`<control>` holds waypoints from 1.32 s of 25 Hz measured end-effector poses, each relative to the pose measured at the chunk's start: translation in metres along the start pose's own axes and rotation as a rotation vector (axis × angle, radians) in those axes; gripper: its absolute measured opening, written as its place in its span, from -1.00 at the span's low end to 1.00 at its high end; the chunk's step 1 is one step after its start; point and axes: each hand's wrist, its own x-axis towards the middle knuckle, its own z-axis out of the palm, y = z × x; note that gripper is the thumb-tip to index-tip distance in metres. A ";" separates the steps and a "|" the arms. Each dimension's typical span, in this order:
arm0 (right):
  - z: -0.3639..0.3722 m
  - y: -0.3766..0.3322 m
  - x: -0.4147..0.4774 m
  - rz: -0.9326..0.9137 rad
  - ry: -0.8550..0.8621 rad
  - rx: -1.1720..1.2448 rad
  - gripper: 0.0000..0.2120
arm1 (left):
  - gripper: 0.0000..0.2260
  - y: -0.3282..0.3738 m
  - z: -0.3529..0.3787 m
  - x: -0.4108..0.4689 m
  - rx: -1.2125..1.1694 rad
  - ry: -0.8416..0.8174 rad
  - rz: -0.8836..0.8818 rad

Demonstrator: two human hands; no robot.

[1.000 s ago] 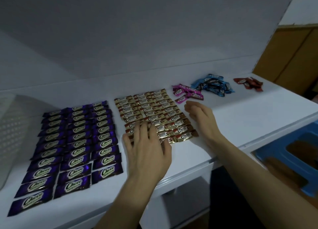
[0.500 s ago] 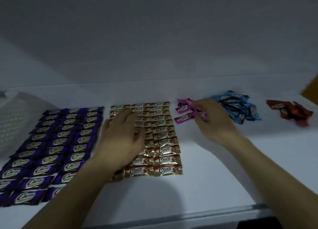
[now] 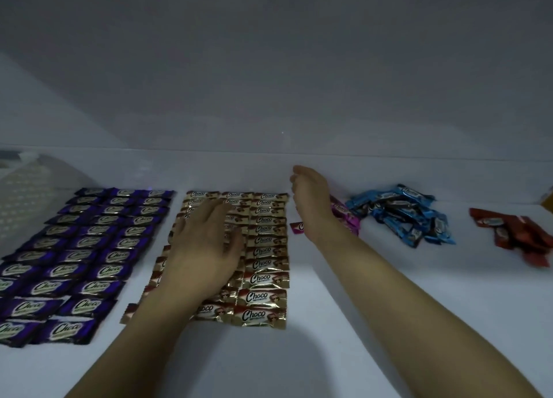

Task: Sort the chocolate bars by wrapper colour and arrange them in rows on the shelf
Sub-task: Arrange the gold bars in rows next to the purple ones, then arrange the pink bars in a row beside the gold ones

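Purple chocolate bars [image 3: 89,248] lie in three neat columns on the left of the white shelf [image 3: 389,293]. Beside them, gold bars [image 3: 264,248] form three columns. My left hand [image 3: 203,248] rests flat on the gold bars with straight fingers, covering the left and middle columns. My right hand [image 3: 311,200] stands edge-on just right of the gold block, fingers straight and pointing toward the back wall. It hides most of the pink bars [image 3: 344,212]. A loose pile of blue bars [image 3: 401,212] and a small pile of red bars [image 3: 514,233] lie further right.
A white perforated basket [image 3: 24,194] stands at the far left behind the purple rows. The shelf's back wall runs close behind all the bars. Bare shelf surface lies in front of the piles on the right.
The view has moved closer to the shelf. My right hand came off the pink bars and now stands on edge between them and the gold block. My left hand stays flat on the gold bars.
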 end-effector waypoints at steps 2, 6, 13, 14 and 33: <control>0.006 0.003 -0.001 0.028 0.062 -0.069 -0.58 | -0.55 -0.008 -0.001 0.000 -0.071 0.111 -0.001; 0.008 0.015 0.003 0.030 0.066 -0.093 -0.65 | -0.62 -0.015 -0.010 -0.001 -0.253 0.228 0.007; 0.016 0.027 0.008 0.006 0.083 -0.119 -0.72 | -0.67 -0.018 -0.011 -0.005 -0.309 0.267 0.023; 0.016 0.029 0.009 0.007 0.086 -0.107 -0.72 | -0.67 -0.017 -0.010 -0.005 -0.312 0.271 0.021; -0.078 0.047 0.013 -0.575 -0.297 -1.293 -0.63 | -0.64 -0.002 -0.007 -0.012 -0.249 0.310 0.072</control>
